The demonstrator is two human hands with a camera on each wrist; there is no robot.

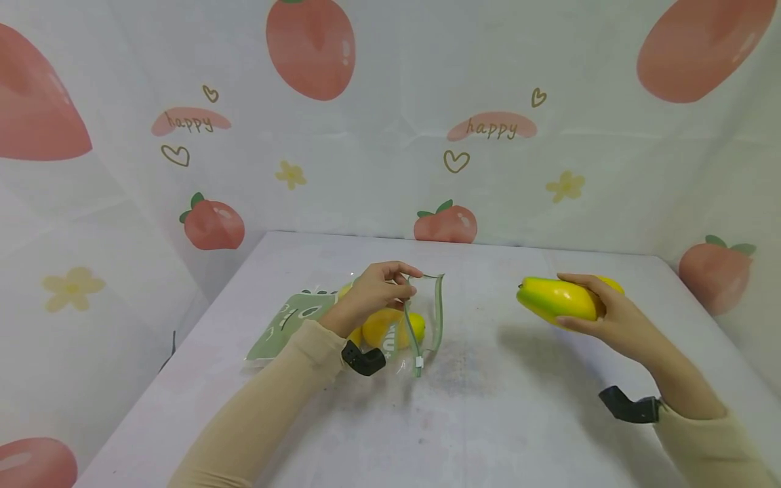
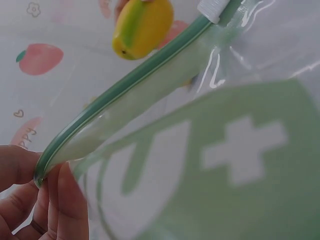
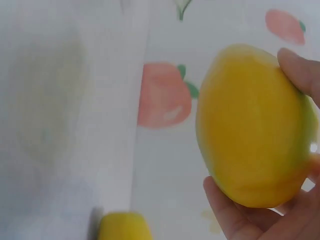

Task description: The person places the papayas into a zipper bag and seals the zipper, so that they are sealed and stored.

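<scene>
My left hand (image 1: 381,288) pinches the green zip rim of a clear zipper bag (image 1: 438,312) by a corner. The bag's mouth gapes to the right, and a white slider (image 2: 212,9) sits on the rim. Yellow fruits, one of them a lemon-like fruit (image 1: 417,327), show through the plastic. A green panel with a cartoon face (image 1: 305,312) covers the bag's left part. Off to the right, above the table, my right hand (image 1: 601,312) grips a yellow-green papaya (image 1: 555,298), thumb on the near side and fingers over the top.
Another yellow thing (image 3: 125,227), partly hidden behind my right hand in the head view, is near the table's back right. The white table (image 1: 464,420) meets a fruit-printed cloth backdrop (image 1: 378,156) at its back edge. Black wrist bands (image 1: 631,407) circle both sleeves.
</scene>
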